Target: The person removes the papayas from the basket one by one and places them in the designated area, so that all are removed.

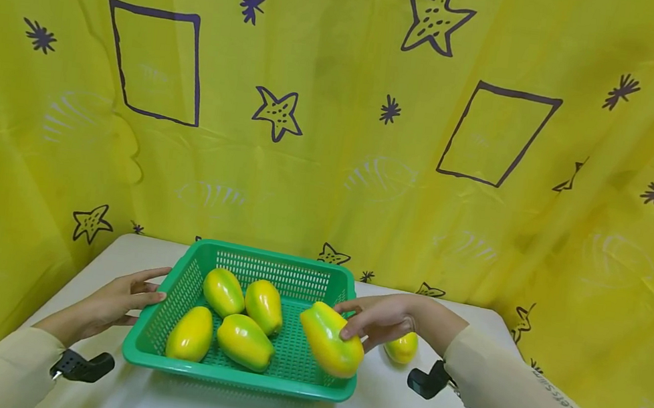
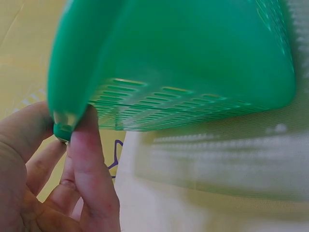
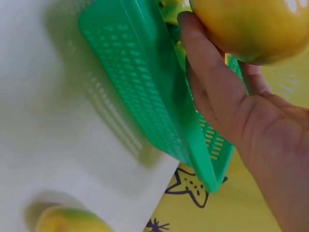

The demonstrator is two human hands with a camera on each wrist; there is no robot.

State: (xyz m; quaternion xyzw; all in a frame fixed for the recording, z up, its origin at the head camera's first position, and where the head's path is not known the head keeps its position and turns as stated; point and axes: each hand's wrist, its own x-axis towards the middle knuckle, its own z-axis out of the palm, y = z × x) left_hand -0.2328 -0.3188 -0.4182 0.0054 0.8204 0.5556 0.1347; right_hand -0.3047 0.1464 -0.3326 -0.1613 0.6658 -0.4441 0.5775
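A green plastic basket (image 1: pixel 249 378) with slotted walls sits on the white table. Inside it lie several glossy yellow-green papayas (image 1: pixel 245 341), grouped toward its left side. My left hand (image 1: pixel 118 305) pinches the basket's left rim (image 2: pixel 72 72) between thumb and fingers. Over the right end of the basket, my right hand (image 1: pixel 381 316) grips another papaya (image 1: pixel 331 342), thumb on its near side. The right wrist view shows this papaya (image 3: pixel 256 29) above the right rim, with the fingers (image 3: pixel 212 67) around its underside.
One more papaya (image 1: pixel 403 348) lies on the table (image 1: pixel 401 407) right of the basket, partly hidden behind the right wrist. A yellow curtain (image 1: pixel 317 183) with stars and frames drawn on it hangs close behind the table and along both sides.
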